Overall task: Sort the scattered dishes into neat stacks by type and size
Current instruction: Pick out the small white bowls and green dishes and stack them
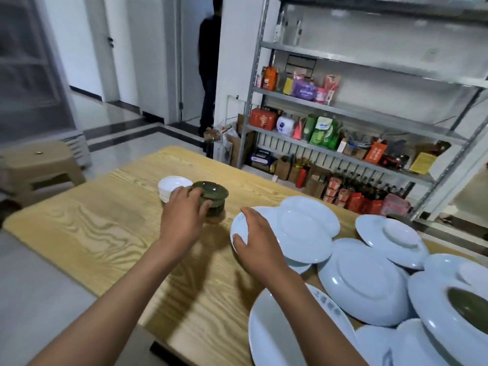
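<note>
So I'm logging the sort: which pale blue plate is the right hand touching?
The leftmost plate, partly under another; the right hand rests on its left rim.

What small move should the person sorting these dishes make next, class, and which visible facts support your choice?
Probably lift the small pale blue plate under the right hand off the overlapping pile and start a stack on the bare wooden table. The left hand already rests on a stack of dark green ceramic bowls beside a stack of white bowls, while the plates lie scattered.
</note>
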Demonstrator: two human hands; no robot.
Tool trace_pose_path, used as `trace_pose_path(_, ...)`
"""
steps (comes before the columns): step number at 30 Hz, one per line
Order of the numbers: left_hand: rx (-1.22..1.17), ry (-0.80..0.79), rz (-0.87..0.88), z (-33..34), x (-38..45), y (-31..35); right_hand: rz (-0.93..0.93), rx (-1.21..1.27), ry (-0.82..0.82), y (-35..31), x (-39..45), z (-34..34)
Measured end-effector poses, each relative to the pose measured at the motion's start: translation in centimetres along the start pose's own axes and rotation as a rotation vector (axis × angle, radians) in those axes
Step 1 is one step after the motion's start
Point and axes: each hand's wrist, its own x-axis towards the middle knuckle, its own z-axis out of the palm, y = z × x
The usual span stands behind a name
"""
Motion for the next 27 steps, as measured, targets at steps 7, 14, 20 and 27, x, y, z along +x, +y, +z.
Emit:
trace_pose_path(7, 0.038, -0.073, -0.018, 4.6, 2.2, -3.0, -0.022, 0.011, 0.007, 0.3, 2.3, 1.5)
trace_pose_path(14, 0.057, -0.141, -0.077, 6.9, 1.9, -3.5, -0.031, 0.038, 0.032, 2.3, 2.8, 0.4)
trace_pose_path(20, 0.137, -0.233, -0.133, 6.6, 1.4, -3.0, -0.022, 0.033, 0.062, 3.4, 2.4, -0.3)
trace_pose_path(27, 0.104, -0.178, 0.056, 5.8, -0.1, 2.5, 0.054, 0.055, 0.15, 5.3, -0.7, -3.5)
